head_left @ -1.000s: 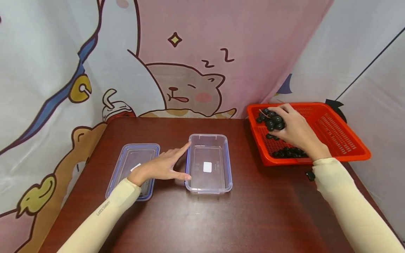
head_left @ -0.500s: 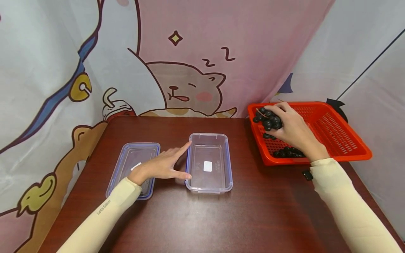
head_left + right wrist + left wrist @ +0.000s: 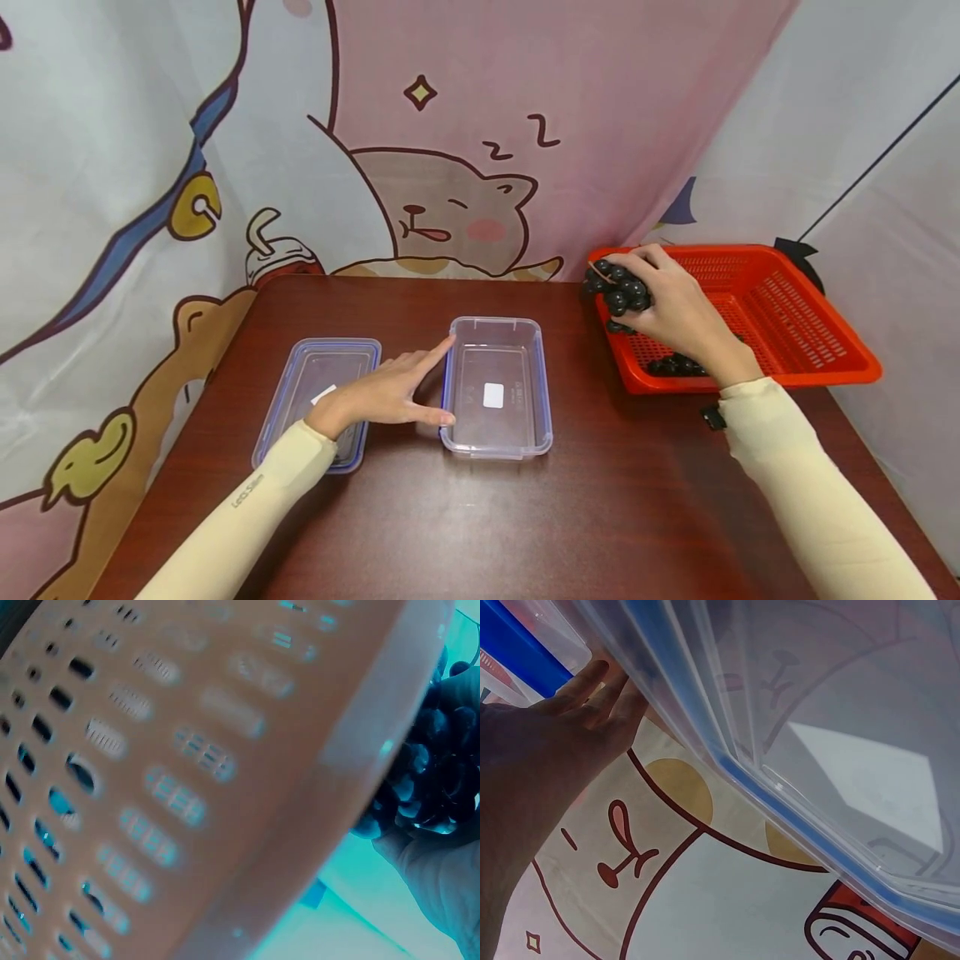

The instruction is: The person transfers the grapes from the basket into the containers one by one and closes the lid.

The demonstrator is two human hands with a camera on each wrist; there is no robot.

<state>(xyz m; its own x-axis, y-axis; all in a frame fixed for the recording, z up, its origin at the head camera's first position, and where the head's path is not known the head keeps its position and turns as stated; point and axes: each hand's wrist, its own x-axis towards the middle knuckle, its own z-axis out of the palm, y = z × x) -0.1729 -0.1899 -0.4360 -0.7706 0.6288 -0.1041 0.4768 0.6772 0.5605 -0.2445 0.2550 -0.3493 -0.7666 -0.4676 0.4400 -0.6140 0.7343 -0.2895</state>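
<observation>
Head view: R hand (image 3: 678, 307) holds dk grape bunch (image 3: 618, 287) at L edge of red basket (image 3: 798, 317).
R grip curled round bunch; other grapes (image 3: 675, 365) in basket. L grip spread wide, holds nothing; L hand (image 3: 386, 392) thumb + index tip at L rim of clear box (image 3: 495, 451) on table (image 3: 480, 533), blue-edged container (image 3: 318, 371) near L wrist.

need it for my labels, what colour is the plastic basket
The basket is bright orange-red, seen best in the head view.
</observation>
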